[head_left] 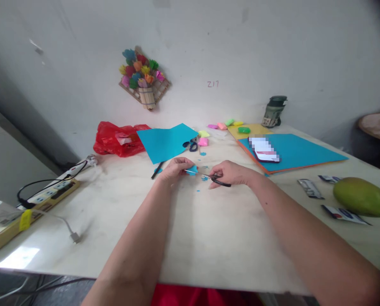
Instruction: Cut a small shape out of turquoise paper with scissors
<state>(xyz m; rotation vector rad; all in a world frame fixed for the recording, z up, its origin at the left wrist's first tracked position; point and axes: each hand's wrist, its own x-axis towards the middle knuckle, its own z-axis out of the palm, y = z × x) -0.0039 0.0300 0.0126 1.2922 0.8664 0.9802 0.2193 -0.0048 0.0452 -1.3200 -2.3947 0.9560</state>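
Head view. My left hand (176, 168) pinches a small piece of blue cut paper (192, 170) between fingertips and thumb, fingers curled closed around its left edge, just above the pale marble-patterned tabletop (209, 238). My right hand (231, 173) grips a pair of small black-handled scissors (213, 178), fingers folded through and over the handles; the thin metal blades point left and meet the blue piece at its near edge. How wide the blades stand I cannot tell. Both hands lie near the middle of the table, close together, with tiny blue paper scraps (204, 178) scattered on the surface between and just beyond them.

Far from the hands lies a large sheet of blue card (164, 142), tilted, with a second pair of blue-handled scissors (192, 145) at its right edge. A crumpled red plastic bag (118, 138) sits to the far left against the wall. To the far right, a stack of blue, orange and yellow card sheets (304, 153) carries a phone (266, 151). Small bright blocks, pink, green and yellow (229, 124), lie along the far edge. A green mango (361, 197) rests at the right, well apart from my hands. A yellow power strip (33, 204) occupies the left edge. A paper-flower ornament (143, 78) hangs on the wall.
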